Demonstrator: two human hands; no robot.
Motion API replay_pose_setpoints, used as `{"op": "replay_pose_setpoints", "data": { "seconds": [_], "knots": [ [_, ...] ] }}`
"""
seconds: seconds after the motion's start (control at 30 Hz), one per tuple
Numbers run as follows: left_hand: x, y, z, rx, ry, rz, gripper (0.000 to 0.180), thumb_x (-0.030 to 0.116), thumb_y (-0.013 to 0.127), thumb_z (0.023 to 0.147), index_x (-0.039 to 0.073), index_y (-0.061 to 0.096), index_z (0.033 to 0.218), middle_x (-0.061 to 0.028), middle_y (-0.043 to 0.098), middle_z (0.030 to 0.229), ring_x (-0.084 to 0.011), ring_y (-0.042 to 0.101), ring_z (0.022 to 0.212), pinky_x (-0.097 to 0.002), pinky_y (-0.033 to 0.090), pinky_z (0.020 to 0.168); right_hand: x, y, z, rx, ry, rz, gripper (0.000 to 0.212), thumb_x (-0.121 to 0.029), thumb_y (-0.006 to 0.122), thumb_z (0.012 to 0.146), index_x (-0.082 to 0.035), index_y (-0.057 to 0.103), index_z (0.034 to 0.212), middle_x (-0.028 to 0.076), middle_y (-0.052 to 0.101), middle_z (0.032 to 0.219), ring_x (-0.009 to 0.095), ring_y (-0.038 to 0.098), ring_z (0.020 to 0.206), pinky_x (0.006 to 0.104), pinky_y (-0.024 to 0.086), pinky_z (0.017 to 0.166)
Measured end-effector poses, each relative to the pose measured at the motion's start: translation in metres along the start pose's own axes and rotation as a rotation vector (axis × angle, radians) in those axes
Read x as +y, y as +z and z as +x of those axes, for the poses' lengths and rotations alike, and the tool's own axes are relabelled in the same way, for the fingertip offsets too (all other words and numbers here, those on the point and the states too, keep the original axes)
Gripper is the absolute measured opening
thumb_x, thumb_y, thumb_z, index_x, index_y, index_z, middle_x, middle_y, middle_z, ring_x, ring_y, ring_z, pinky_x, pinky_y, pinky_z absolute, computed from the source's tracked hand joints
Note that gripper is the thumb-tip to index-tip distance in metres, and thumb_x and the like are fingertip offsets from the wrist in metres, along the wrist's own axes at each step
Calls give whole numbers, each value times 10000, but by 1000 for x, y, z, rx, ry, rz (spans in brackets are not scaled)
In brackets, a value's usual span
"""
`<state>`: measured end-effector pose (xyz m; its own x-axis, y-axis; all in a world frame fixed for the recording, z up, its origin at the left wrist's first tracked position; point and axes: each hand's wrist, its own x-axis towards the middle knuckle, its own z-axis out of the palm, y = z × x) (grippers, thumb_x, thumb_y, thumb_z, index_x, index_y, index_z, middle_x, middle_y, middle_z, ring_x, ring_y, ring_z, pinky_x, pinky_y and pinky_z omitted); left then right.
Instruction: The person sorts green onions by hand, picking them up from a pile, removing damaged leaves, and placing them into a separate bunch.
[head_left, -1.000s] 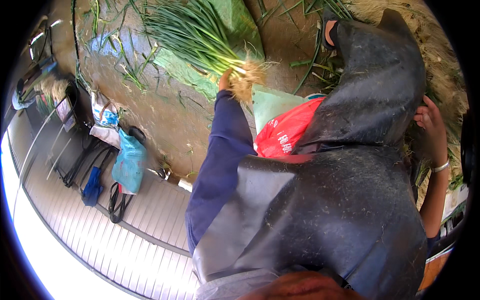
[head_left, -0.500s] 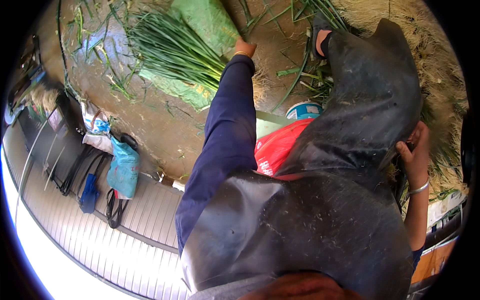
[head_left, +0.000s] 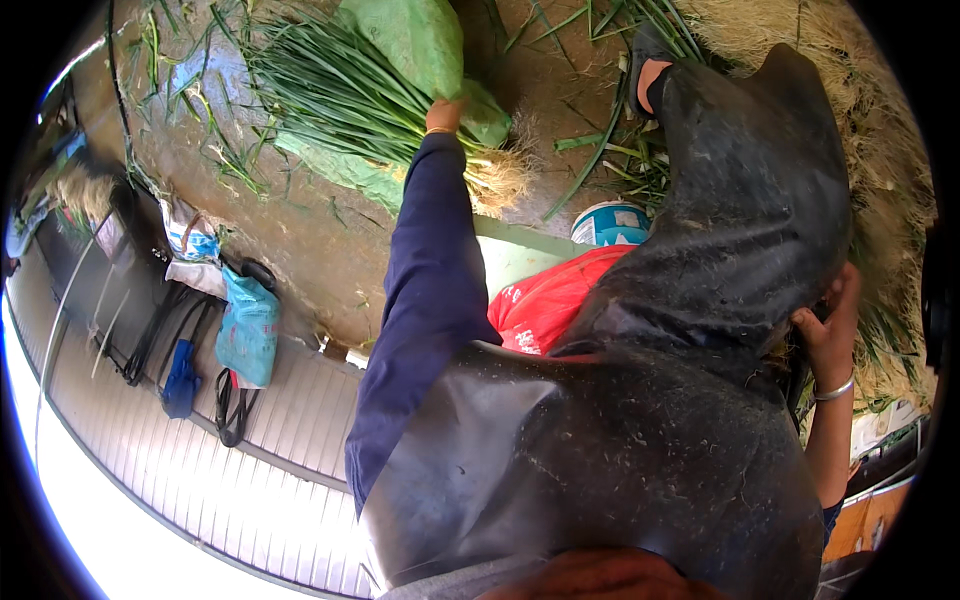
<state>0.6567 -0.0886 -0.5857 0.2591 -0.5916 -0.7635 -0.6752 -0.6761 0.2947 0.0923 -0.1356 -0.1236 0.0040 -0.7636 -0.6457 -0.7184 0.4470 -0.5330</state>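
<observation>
A bundle of long green onions (head_left: 340, 95) with pale, stringy roots lies on a green woven sack (head_left: 408, 45) on the floor. My left hand (head_left: 443, 115), in a dark blue sleeve, is closed on the edge of this sack, whose upper flap lies folded over part of the bundle. My right hand (head_left: 835, 325), wearing a silver bangle, rests against the side of my dark apron (head_left: 755, 190) by the bent leg. Its thumb stands apart from the fingers, which are partly hidden, and no object shows in it.
A red plastic bag (head_left: 555, 300) and a white-and-teal tub (head_left: 610, 223) are beside my leg. Heaps of pale roots (head_left: 870, 130) lie on the right, with loose green leaves (head_left: 225, 150) scattered on the wet floor. A teal bag (head_left: 247, 330) stands at left by a ribbed metal panel.
My left hand has moved left and slightly nearer, drawing the sack's edge over the bundle. More of the roots now show beside my wrist. My right hand stays by the leg.
</observation>
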Motion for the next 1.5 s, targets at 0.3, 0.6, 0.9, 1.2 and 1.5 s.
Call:
{"op": "replay_pose_setpoints", "data": {
  "seconds": [0.3,0.6,0.9,1.2,1.5],
  "knots": [
    [30,-14,-43,-292,-80,-1291,490,378,523,902,152,425,1326,-26,502,1304,-236,449,1191,-451,257,1014,-5,8,-3,39,48,151,924,-491,834,566,-22,361,1206,28,484,1021,139,495,940,281,418,815],
    [99,28,-27,1026,-264,160,694,338,734,675,-59,477,1182,-234,517,1224,-391,479,1148,-457,383,950,10,5,-6,42,43,134,957,-513,838,537,-19,364,1206,24,466,1038,136,500,948,274,423,811],
    [209,70,-6,-35,307,565,262,216,465,885,160,647,1065,-135,607,1075,-306,597,1017,-422,485,826,3,3,-4,57,81,142,941,-458,866,502,-20,372,1171,29,454,1004,135,498,875,261,431,764],
    [87,78,-5,-319,290,874,326,266,648,750,103,654,1032,-155,629,1085,-301,608,1007,-426,489,860,-22,-13,19,-74,91,-27,865,-446,863,531,-12,391,1112,90,516,828,200,523,730,340,471,655],
    [358,46,-91,-101,843,-481,436,218,510,924,29,450,1313,-175,524,1280,-297,490,1187,-338,364,988,15,-8,0,57,-107,78,773,-461,806,635,-14,360,1080,145,546,763,300,577,724,372,465,670]
  ]
}}
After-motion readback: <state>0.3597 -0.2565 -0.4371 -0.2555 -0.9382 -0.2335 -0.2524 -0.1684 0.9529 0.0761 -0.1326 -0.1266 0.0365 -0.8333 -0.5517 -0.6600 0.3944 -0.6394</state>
